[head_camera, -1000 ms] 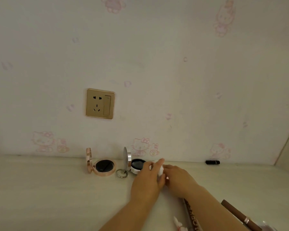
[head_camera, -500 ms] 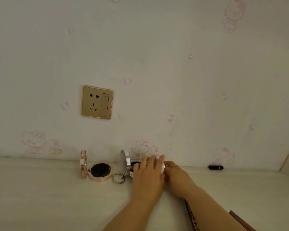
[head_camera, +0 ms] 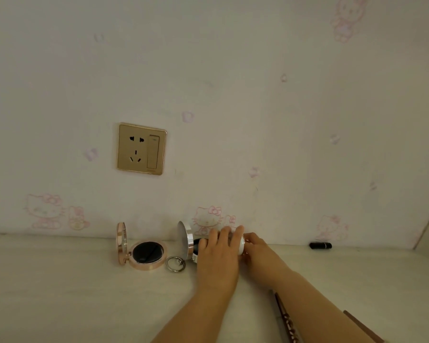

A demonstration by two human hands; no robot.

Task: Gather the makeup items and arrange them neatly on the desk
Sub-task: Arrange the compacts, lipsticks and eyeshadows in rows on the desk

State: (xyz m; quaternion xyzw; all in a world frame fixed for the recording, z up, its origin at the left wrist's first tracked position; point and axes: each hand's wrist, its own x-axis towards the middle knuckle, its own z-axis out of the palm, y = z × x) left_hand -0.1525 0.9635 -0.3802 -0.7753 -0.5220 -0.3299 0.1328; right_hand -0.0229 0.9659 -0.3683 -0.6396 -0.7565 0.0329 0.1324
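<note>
Where the pale desk (head_camera: 60,293) meets cartoon-cat wallpaper (head_camera: 233,95), I see my left hand (head_camera: 218,258) and right hand (head_camera: 258,251) both grasping a white item (head_camera: 240,246).

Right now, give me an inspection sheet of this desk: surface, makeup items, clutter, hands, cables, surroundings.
Surface: pale wood-grain desk against the wall.
Job's things: rose-gold compact open, lid upright; silver-white compact open, its base partly hidden by the hands; small white item held between both hands; black tube lying by the wall; two brown pencil-like sticks at the near right, partly hidden.
Clutter: metal ring between the compacts.
Hands: left hand lies over the white item; right hand pinches its end.
Cables: nothing seen.
Surroundings: cartoon-cat wallpaper; gold wall socket with switch.
</note>
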